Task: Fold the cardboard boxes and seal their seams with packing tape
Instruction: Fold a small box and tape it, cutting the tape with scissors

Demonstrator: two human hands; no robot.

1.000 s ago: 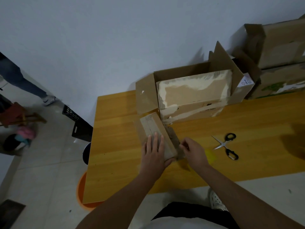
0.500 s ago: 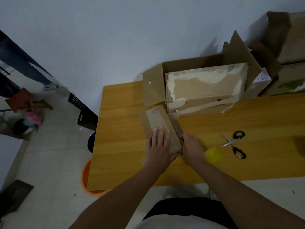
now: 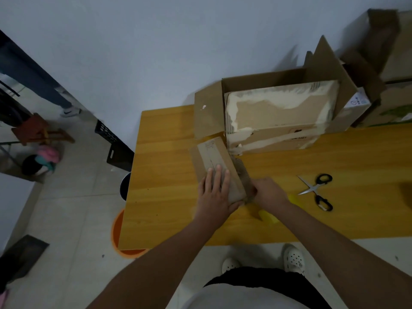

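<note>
The wooden worktop [image 3: 347,152] filled the middle of the view, its far edge against the pale wall. At the back of it sat the large open cardboard box [image 3: 263,85], flaps spread, with a second worn carton [image 3: 278,114] tucked inside it, its surface torn pale where old tape was stripped away. More cartons [image 3: 392,63] were stacked at the far right.

Nearer the person lay the small cardboard box [image 3: 215,162], the one being worked, angled across the worktop just in front of the big box's left corner. The left hand [image 3: 215,195] lay flat on top of its near end, fingers straight and together, pressing down, so no closed grip there. The right hand [image 3: 268,190] was at the box's right side near the near corner, fingers curled in against the dark side flap; whether that grip actually held the flap or tape, I could not tell.

Just beside the right wrist sat a yellow object [image 3: 268,216], partly hidden, and too blurred to name. Right of that, apart from the hands, black-handled scissors [image 3: 316,190] lay with blades open. An orange bucket [image 3: 121,237] stood on the floor under the worktop's left corner.
</note>
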